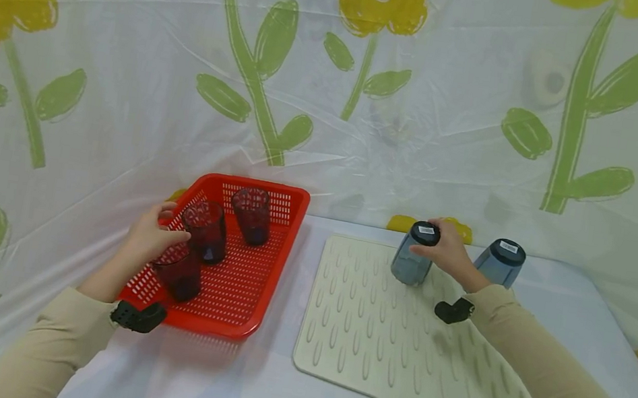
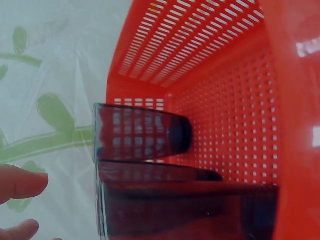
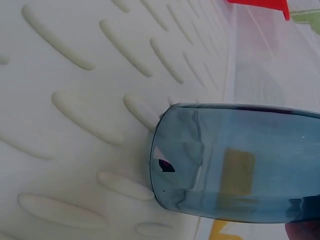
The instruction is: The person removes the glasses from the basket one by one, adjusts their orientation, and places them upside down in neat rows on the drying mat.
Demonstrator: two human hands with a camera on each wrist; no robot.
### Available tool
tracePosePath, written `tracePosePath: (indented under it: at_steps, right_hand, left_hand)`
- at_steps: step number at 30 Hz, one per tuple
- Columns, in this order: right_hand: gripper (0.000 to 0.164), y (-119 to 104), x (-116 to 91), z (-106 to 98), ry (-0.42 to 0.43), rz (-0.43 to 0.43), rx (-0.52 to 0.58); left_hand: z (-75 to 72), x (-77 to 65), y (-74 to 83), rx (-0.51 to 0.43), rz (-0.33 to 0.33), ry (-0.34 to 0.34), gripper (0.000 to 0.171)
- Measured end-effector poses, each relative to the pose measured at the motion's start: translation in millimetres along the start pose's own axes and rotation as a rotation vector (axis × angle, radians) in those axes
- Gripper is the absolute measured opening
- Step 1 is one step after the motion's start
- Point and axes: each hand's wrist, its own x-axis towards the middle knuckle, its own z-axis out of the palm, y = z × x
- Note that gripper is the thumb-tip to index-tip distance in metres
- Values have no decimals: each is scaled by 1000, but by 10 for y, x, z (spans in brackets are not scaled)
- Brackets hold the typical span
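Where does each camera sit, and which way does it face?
Head: on the person's head, facing forward and down at red basket, pale mat; left hand, right hand, sleeves show.
Left wrist: worn there, facing into the basket at glasses; fingertips show.
Right wrist: worn there, facing a blue glass and mat; part of a finger shows.
Shared: head and right wrist both show that blue glass.

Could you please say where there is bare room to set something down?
On the mat, the near left is free, before the upturned glass in the right hand; so is the table strip between mat and red basket. Crowded: the basket's left, with tumblers and the left hand.
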Motion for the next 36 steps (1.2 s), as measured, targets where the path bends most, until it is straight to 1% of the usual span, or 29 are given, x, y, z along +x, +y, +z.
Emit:
tracePosePath:
  at_steps: [3, 7, 13, 16, 19, 22, 27, 29, 33, 36]
  right_hand:
    - [70, -1, -14, 13, 0, -4, 13]
    - [71, 15, -34, 27, 16, -14, 17]
    - [73, 33, -50, 49, 51, -34, 29]
    - [71, 35, -60, 53, 64, -33, 48]
    - [72, 14, -90, 40, 75, -17, 56]
    - [78, -43, -141, 11, 90, -7, 61]
    - [85, -145, -233, -58, 127, -25, 82]
    - [86, -163, -270, -83, 131, -32, 99]
    - [85, -187, -345, -117, 125, -52, 143]
    - [82, -228, -403, -135, 128, -70, 154]
  left_hand:
    - [-27, -10, -37, 21, -2, 0, 72]
    - [-55, -31, -80, 25, -11, -9, 74]
    - [-80, -74, -141, 3, -16, -33, 76]
    - [-82, -92, -183, -15, -18, -51, 81]
    - [-70, -110, -245, -22, -42, -74, 88]
    - [-51, -130, -314, -50, -57, -88, 92]
    - [-17, -174, -377, -106, -57, -79, 91]
    - [2, -191, -387, -111, -73, -76, 94]
    - [45, -199, -438, -122, -129, -72, 101]
    - [79, -200, -483, -140, -134, -59, 100]
